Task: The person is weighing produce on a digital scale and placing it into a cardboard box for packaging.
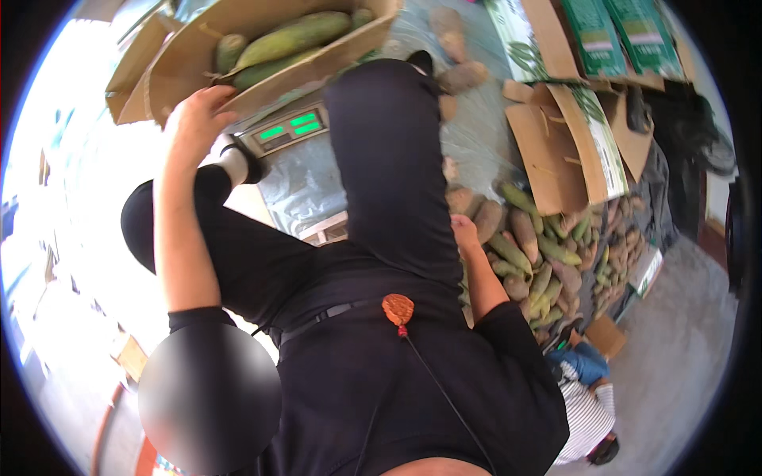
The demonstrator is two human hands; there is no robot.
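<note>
Nearest the camera is a person in black clothes, filling the lower middle of the view, with an orange round tag (398, 308) on a cord at the waist. This person's hands do the work shown, and the arms reach toward 12 o'clock.

At about 10 o'clock the left hand (197, 117) grips the near edge of an open cardboard box (186, 55), fingers curled over the flap. The box is raised above a scale; its long axis runs from 9 o'clock up toward 1 o'clock, tilted. Inside lie long green papayas (294, 38), pointing along the same line as the box. Just below the box, the scale display (288, 128) shows two green lit panels, and a clear plastic sheet (298, 186) covers the platform under it.

Right of centre, at about 3 o'clock, the right hand (463, 232) hangs low beside the leg, near a heap of papayas (540, 254), green and brownish, lying in mixed directions on the floor. Whether its fingers are spread or curled cannot be told.

Above the heap, at 2 o'clock, an opened carton (567, 151) stands with brown flaps and a green-and-white printed side. At 1 o'clock lean flat green packages (623, 36). At 4 o'clock another person in a striped shirt (586, 416) crouches.
</note>
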